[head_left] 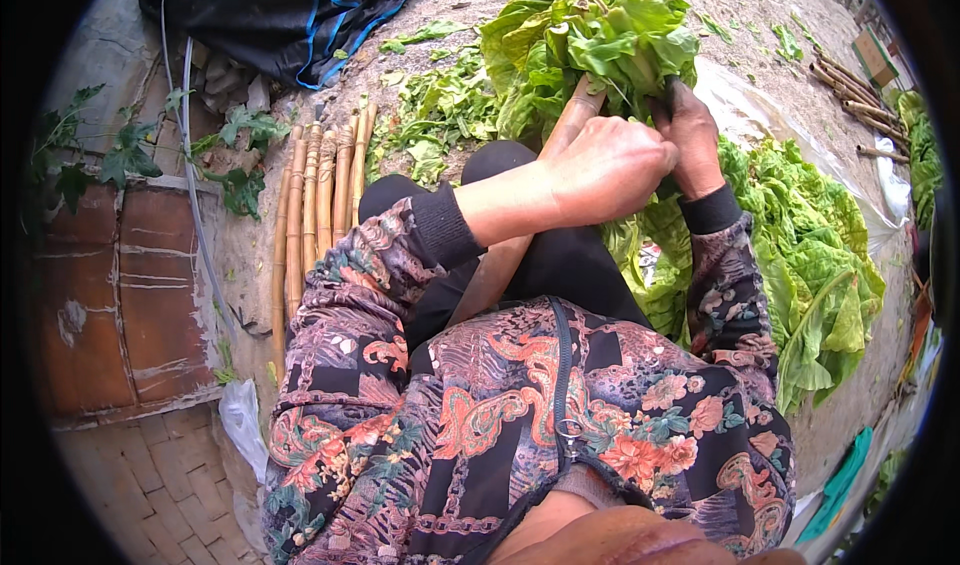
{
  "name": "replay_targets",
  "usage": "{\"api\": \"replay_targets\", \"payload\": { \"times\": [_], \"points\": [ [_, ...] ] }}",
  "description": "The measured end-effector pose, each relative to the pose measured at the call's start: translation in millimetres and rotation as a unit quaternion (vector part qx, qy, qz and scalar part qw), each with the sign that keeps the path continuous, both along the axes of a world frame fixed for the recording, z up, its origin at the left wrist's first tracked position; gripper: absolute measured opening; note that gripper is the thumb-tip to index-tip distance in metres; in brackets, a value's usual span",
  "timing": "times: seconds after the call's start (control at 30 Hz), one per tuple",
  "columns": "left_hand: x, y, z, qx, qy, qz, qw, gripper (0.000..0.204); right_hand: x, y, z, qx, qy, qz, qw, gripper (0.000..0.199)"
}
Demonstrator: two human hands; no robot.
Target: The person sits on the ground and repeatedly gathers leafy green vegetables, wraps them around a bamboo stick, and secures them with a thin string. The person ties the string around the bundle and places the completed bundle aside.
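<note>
A bamboo pole (575, 117) slants up from my lap, its far part under a thick bunch of large green leaves (640, 40). My left hand (610, 170) is closed, reaching across the pole to the right, its knuckles beside my right hand. What its fingers pinch is hidden; a thin pale line, perhaps string, shows near the leaf stems above it. My right hand (695, 135) has its darkened fingers closed at the base of the bunch, against the stems. A big heap of loose green leaves (800, 255) lies beside my right forearm.
Several bamboo poles (312, 195) lie side by side on the left. Leaf scraps (445, 105) cover the ground ahead. A black sheet with blue edging (260, 15) is at the far left, a rusty brown panel (120, 295) at left. More poles (855, 95) lie far right.
</note>
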State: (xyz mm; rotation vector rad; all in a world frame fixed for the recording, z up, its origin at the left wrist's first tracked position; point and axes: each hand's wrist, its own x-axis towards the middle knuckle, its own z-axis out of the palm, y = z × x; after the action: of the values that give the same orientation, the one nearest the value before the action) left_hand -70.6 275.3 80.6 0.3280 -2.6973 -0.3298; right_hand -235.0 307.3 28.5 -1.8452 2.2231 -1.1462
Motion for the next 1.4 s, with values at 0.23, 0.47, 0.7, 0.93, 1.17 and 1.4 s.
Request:
{"api": "replay_targets", "payload": {
  "times": [0.23,0.47,0.7,0.93,1.17,1.4],
  "points": [
    [1.7,-155.8,-3.1,0.114,-0.011,0.178,0.977,0.019,-4.9,-28.1,-48.7,-0.098,-0.13,0.058,0.985,0.027],
    [40.9,-96.9,-77.6,0.386,-0.068,0.193,0.9,0.028,28.4,-3.8,-124.0,-0.084,0.039,-0.071,0.993,0.082],
    [46.5,-53.5,-68.7,0.428,-0.009,0.092,0.899,0.071,38.0,-7.0,-154.5,-0.119,-0.107,0.071,0.984,0.095],
    [39.2,-50.7,-59.3,0.506,0.027,0.139,0.851,0.073,12.2,291.9,-194.6,0.211,-0.177,-0.226,0.934,0.047],
    [63.6,-69.5,-68.8,0.595,0.106,0.159,0.78,0.068,24.0,286.0,-120.9,-0.147,-0.455,-0.251,0.842,0.02],
    [48.6,-64.3,-85.2,0.633,0.127,0.078,0.76,0.065,46.1,-4.7,-21.7,0.08,-0.652,0.094,0.748,0.04]
  ]
}}
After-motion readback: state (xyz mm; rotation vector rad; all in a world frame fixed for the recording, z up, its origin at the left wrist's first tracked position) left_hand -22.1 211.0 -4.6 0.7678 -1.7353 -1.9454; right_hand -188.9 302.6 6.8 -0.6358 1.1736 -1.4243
